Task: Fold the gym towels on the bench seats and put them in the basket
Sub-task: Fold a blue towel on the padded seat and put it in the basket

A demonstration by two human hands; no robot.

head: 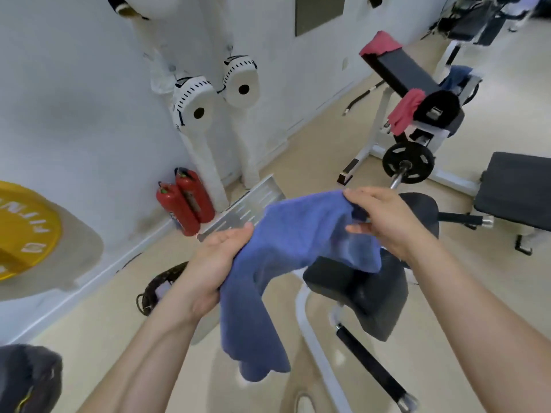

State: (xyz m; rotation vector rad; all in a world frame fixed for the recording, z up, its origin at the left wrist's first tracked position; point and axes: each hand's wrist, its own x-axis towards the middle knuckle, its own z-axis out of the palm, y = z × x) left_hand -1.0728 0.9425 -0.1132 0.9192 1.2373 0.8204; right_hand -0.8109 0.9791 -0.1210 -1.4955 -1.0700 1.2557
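Where the left hand point(217, 263) closes round a bunched stretch of the blue towel point(298, 242), its thumb lies up along the cloth and a long loose tail hangs down past the wrist. Right hand point(384, 219): beside the left and a little higher, pinching the towel's upper corner between thumb and fingers, the cloth sagging between the two hands. Towel: unfolded, held in the air, its lower edge under the right hand draping over the black seat pad point(357, 293); whether it touches the pad cannot be told. Just beyond the left hand: a slotted metal plate point(247, 204). Further out on that side: two red fire extinguishers point(185, 201) against the white wall, a coiled dark rope point(161, 287) on the floor beneath the left forearm, and a yellow weight disc point(24, 228) well apart at the far left. Just beyond the right hand: a bar end carrying a black weight plate point(408, 162). Further out: a padded bench point(405, 73) with one red towel point(402, 113) draped at its near end and a second red towel point(378, 43) over its far end. Off to the right of the right hand: a flat black bench point(518, 192).
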